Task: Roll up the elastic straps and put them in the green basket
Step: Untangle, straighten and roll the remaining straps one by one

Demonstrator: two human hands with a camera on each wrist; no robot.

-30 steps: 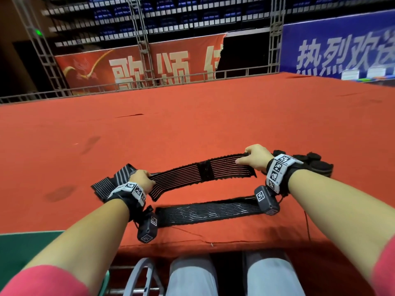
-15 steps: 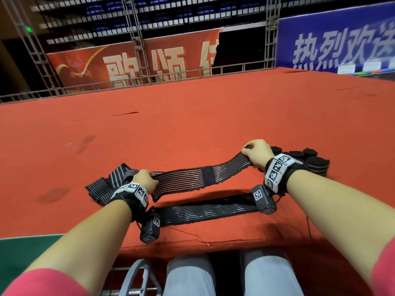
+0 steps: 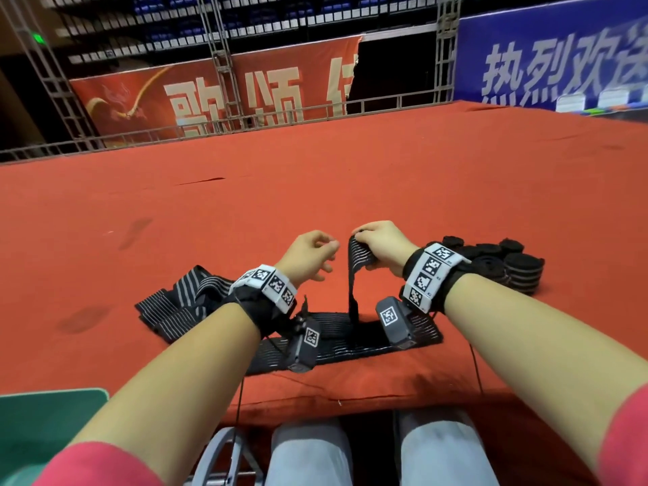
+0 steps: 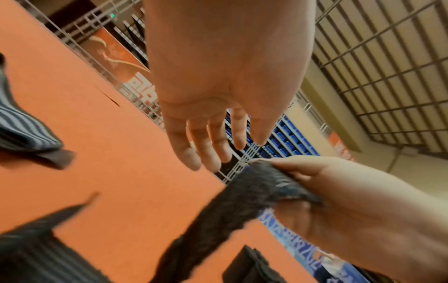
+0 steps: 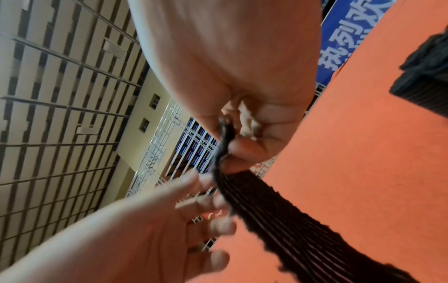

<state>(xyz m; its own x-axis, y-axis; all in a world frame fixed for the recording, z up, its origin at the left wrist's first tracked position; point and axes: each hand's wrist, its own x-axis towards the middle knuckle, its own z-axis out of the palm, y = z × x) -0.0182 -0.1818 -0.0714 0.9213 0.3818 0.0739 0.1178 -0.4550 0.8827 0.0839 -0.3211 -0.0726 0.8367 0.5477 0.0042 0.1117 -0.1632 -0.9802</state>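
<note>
Two hands: right hand (image 3: 380, 244) pinches one strap (image 3: 355, 275).

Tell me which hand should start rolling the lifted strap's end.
Probably the left hand: it is open beside the strap end, holding nothing, while the right hand pinches that end.

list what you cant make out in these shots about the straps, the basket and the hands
- Green basket: head view, only a corner shows, cut off by the left edge and the left arm; contents unseen.
- Flat strap on the red cloth: head view, the wrist cameras cover its middle.
- Left hand fingertips: right wrist view, blurred; contact with the held strap unclear.
- Rolled straps: head view, the right hand's wristband hides some; count uncertain.
</note>
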